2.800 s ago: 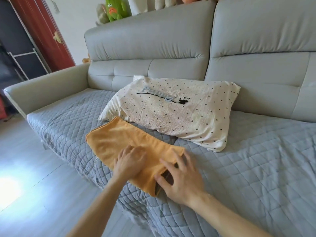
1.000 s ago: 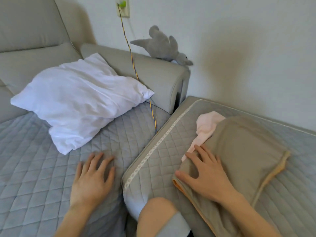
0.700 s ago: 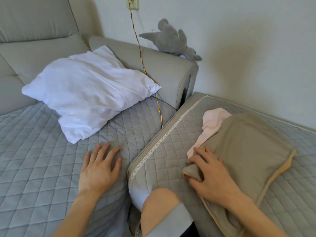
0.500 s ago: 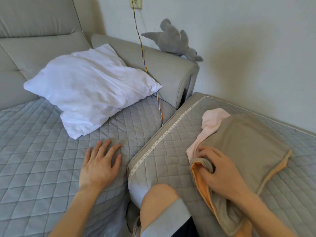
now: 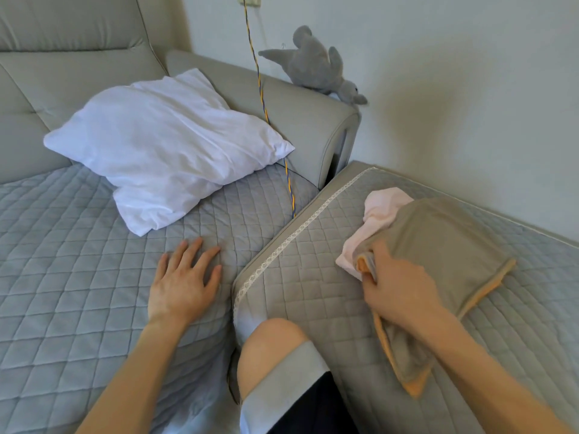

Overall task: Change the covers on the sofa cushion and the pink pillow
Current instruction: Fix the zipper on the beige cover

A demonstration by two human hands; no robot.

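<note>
A beige cover with an orange lining (image 5: 445, 252) lies on the quilted ottoman (image 5: 313, 277) at the right. A pale pink cloth (image 5: 380, 211) pokes out from under its far edge. My right hand (image 5: 398, 286) grips the near corner of the beige cover, fingers curled round the folded edge. A bare white cushion insert (image 5: 169, 145) leans against the sofa armrest at the back. My left hand (image 5: 185, 283) rests flat with spread fingers on the grey quilted sofa seat (image 5: 62, 277), holding nothing.
A grey plush toy (image 5: 316, 67) sits on the armrest (image 5: 300, 117). A yellow and blue cord (image 5: 266, 114) hangs from a wall socket down between sofa and ottoman. My bent knee (image 5: 275, 349) presses against the ottoman's front edge. A plain wall stands behind.
I turned from the orange cover and dotted pillow to this end of the sofa. My right hand went from lying flat on the beige cover to bunching its corner. The left hand stayed flat.
</note>
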